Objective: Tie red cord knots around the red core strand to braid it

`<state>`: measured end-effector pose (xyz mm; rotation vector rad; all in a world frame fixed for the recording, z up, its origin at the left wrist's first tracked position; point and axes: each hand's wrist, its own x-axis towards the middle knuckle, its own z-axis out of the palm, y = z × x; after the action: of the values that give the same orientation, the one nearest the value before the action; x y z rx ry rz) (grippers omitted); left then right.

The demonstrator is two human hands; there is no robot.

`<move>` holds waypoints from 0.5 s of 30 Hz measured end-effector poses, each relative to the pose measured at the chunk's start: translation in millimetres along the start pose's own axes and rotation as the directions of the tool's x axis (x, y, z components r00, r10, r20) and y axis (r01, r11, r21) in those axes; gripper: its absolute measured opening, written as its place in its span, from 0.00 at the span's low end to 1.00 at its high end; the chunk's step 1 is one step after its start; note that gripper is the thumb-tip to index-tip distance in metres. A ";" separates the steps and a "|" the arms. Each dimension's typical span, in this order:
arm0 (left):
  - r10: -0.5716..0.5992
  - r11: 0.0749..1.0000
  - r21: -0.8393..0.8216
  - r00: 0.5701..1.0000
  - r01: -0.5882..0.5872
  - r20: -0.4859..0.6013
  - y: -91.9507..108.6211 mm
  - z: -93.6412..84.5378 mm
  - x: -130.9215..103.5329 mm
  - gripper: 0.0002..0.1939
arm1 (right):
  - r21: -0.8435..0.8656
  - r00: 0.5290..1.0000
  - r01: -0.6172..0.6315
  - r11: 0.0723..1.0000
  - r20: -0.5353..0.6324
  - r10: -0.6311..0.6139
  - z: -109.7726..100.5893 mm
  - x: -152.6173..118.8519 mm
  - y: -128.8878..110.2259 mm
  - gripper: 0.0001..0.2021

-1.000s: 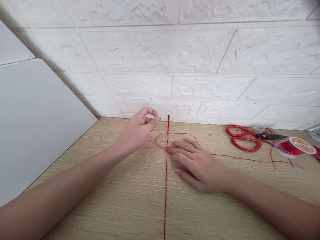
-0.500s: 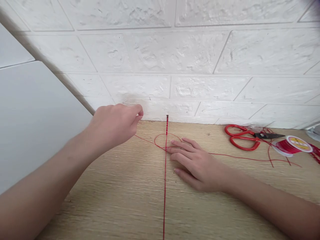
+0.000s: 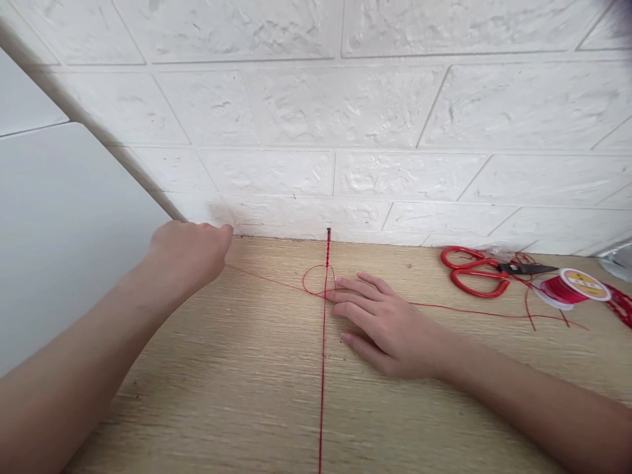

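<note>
My left hand (image 3: pixel 192 250) is closed in a pinch on a thin red cord (image 3: pixel 266 277), which runs taut from it toward the middle of the wooden table. There the cord forms a small loop (image 3: pixel 303 280) around an upright-running red centre cord (image 3: pixel 322 368). That centre cord hangs from a dark nail (image 3: pixel 328 230) by the wall, with a short knotted length (image 3: pixel 328 253) just below it. My right hand (image 3: pixel 385 322) lies flat with fingers spread, its fingertips touching the crossing of the cords. From under it a cord tail (image 3: pixel 474 312) stretches right.
Red-handled scissors (image 3: pixel 476 273) lie at the right near the wall. Beside them stands a spool of red cord (image 3: pixel 567 288) with loose ends, and a red knotted bundle (image 3: pixel 619 304). A grey panel (image 3: pixel 74 250) borders the left, a white brick-pattern wall (image 3: pixel 296 99) the back.
My left hand has moved left and slightly down, drawing the cord with it. The loop has become smaller on its right side. My right hand stays in place.
</note>
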<state>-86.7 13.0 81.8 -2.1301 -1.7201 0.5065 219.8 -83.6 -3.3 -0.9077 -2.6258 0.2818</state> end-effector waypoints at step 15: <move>0.222 0.696 -0.393 0.700 -0.601 -0.679 90.1 47.7 -45.4 0.11 | -0.032 0.988 -0.005 0.999 -0.155 0.000 0.9 -0.1 1.3 0.13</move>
<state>-42.0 -46.9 -1.1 -2.7399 -1.0580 -0.6676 220.3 -82.8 -4.5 -0.9052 -2.4925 0.1631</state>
